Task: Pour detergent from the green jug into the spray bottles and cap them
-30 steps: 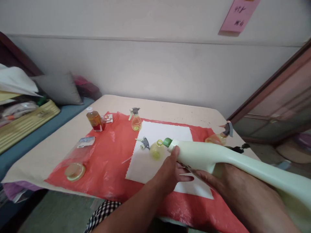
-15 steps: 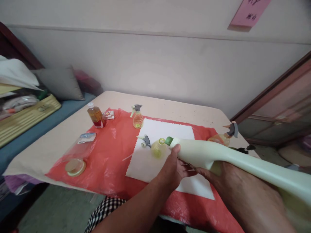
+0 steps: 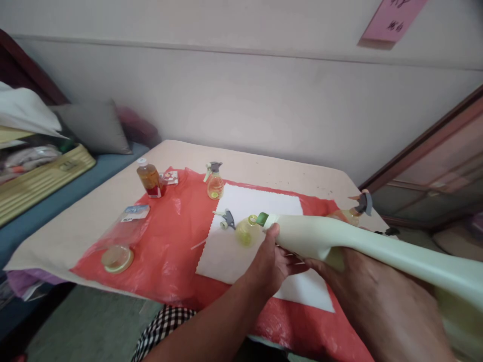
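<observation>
My left hand (image 3: 277, 256) grips the neck of a large pale green plastic jug (image 3: 313, 234), thumb on the near side. My right hand (image 3: 372, 286) is closed round the jug's handle further back; its fingers are partly hidden. The jug lies nearly level, its green spout (image 3: 261, 219) close to the mouth of a clear yellowish spray bottle (image 3: 246, 234) without its head. Whether they touch or liquid flows, I cannot tell. That bottle stands on a white sheet (image 3: 217, 256). Beside it lies a grey trigger head (image 3: 227, 219) with a thin tube (image 3: 198, 244).
A spray bottle (image 3: 215, 186) stands behind on red plastic film (image 3: 166, 241); another spray bottle (image 3: 350, 215) is at the right. An amber liquid bottle (image 3: 150, 178), a clear bag (image 3: 130, 223) and a round tub (image 3: 116, 259) are at the left. A wall (image 3: 241, 100) rises behind the table.
The view has shifted very slightly. The rear of the jug appears a little higher, while its spout stays by the open bottle's mouth. Both hands keep their hold.
</observation>
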Motion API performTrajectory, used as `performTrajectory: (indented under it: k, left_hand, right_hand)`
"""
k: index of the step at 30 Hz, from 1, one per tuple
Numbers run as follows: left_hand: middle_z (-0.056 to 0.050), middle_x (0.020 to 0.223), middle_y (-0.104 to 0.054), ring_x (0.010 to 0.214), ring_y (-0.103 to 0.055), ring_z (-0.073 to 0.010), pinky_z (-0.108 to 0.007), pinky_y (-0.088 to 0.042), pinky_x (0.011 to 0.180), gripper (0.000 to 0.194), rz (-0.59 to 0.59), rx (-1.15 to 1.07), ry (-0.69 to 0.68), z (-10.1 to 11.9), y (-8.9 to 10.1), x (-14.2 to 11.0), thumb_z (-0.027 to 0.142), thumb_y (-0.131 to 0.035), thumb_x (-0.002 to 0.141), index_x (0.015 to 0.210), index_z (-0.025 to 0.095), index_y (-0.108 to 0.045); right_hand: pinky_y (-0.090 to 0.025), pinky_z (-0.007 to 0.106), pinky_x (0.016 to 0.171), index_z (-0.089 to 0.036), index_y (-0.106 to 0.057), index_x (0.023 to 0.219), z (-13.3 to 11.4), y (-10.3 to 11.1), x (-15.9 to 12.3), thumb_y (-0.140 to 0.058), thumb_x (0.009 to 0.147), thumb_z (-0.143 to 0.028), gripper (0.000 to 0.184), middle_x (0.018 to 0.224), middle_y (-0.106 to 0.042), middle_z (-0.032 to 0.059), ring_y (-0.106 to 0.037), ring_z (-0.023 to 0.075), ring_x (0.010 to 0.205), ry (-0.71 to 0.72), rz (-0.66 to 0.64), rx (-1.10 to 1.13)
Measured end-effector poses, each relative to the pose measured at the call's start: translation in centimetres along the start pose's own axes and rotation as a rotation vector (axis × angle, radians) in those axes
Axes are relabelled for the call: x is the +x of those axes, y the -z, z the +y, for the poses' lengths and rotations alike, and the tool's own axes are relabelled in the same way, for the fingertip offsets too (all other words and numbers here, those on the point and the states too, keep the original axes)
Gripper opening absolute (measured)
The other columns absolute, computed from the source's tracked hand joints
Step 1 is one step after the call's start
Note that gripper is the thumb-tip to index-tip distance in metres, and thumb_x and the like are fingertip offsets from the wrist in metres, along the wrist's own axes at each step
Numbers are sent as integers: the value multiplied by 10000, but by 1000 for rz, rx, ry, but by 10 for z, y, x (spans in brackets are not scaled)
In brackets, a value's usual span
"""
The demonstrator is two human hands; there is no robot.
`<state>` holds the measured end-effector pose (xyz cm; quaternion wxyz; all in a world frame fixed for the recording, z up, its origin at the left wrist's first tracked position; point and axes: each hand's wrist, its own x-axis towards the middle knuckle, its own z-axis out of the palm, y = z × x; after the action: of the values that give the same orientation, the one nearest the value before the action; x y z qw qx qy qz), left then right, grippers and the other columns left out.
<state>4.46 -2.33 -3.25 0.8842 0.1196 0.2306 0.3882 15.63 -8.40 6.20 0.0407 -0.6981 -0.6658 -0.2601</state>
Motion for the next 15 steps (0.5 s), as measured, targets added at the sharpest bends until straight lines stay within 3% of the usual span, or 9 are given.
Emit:
performTrajectory:
  k: [5,10,15]
  left_hand:
    - [-124,967,-644,734,-629,-199,-380,-511,785,690,-1,-8,-1,0,-1,0,643,-329,925,1318,113,-531]
    - [-137,988,-647,775,-641,-213,-391,-511,814,708,-21,-3,-10,-1,-1,-1,652,-338,918,1328,108,-531]
    - [-131,979,-650,746,-636,-196,-369,-518,791,694,-23,-15,-8,1,-3,-2,636,-319,932,1332,107,-524]
  right_hand:
    - [-504,509,745,-136,-584,1253,-1,0,3,-468,868,-487,534,1152,-639,246,-624,424,981,18,19,13]
    - [-496,488,722,-144,-603,1214,4,-6,1,-495,868,-474,491,1004,-680,220,-627,416,974,69,72,12]
    - [-500,508,772,-150,-608,1200,-5,7,3,-495,864,-420,446,1134,-658,232,-590,440,1082,29,53,18]
